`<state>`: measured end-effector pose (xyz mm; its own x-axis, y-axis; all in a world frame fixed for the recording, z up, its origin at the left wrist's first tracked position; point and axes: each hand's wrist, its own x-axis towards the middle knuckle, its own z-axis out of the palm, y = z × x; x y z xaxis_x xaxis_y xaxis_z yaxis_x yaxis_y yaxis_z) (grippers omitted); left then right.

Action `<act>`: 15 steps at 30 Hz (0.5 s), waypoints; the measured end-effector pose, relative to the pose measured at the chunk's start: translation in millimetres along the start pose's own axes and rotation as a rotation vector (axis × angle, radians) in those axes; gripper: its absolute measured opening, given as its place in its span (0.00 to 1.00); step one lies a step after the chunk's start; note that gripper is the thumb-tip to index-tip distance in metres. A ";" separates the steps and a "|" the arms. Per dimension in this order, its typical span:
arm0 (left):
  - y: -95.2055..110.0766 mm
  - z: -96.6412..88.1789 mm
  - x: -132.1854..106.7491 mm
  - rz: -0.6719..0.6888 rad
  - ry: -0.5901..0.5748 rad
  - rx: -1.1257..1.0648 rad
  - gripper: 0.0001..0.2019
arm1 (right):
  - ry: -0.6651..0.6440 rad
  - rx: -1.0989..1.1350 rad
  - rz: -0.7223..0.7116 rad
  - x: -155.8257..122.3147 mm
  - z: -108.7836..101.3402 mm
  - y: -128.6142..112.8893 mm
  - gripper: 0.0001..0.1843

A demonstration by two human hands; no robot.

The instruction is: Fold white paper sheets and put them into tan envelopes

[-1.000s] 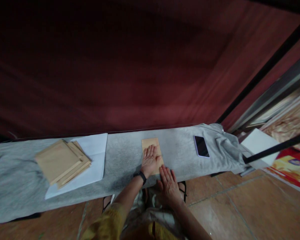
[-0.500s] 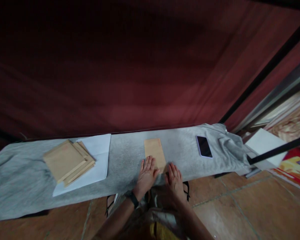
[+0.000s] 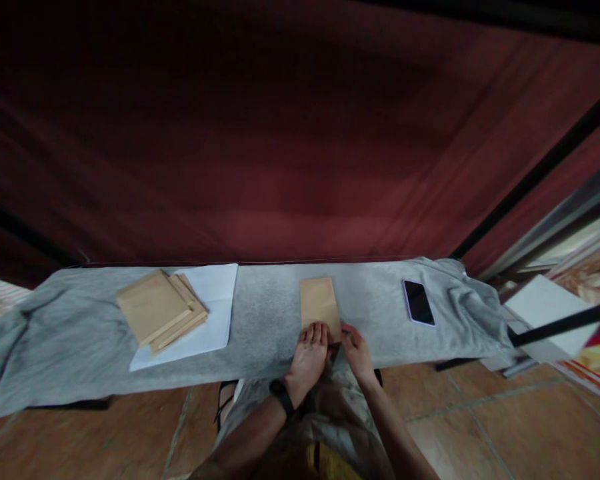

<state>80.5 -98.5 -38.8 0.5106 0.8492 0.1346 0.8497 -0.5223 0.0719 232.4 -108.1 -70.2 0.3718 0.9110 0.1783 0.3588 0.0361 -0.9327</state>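
A single brown envelope point(image 3: 319, 303) lies flat on the grey cloth point(image 3: 260, 313) that covers a long low bench. My left hand point(image 3: 309, 358) rests at the envelope's near edge with its fingers stretched out flat and tips touching it; a black band is on that wrist. My right hand point(image 3: 357, 351) is at the envelope's near right corner, fingers curled in a pinch at the edge. Whether it grips the corner is too small to see.
A stack of brown envelopes point(image 3: 161, 309) lies on white paper point(image 3: 215, 293) at the left. A dark phone point(image 3: 419, 302) lies face up on the right. A white sheet point(image 3: 545, 307) and a black bar point(image 3: 565, 323) are at far right. Dark red curtain behind, tiled floor below.
Both hands slid back toward me, from lying on the envelope to its near edge. The right hand's fingers went from flat to curled. The camera view shifted, so everything sits further right.
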 end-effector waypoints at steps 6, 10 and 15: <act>-8.4 -40.7 16.5 -0.244 0.214 -0.477 0.17 | -0.142 0.313 0.088 -4.5 -3.6 -47.6 0.24; -19.6 -51.1 24.8 -0.575 0.430 -1.201 0.25 | -0.125 0.119 -0.106 -12.9 -2.3 -70.7 0.26; -8.8 -10.1 6.3 -0.737 0.413 -1.619 0.32 | -0.272 -0.199 -0.325 -32.2 14.0 -48.4 0.25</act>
<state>74.9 -89.3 -28.6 -0.1416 0.9745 -0.1740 -0.2170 0.1410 0.9659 191.0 -133.5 -35.2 -0.0158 0.9410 0.3379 0.5864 0.2825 -0.7592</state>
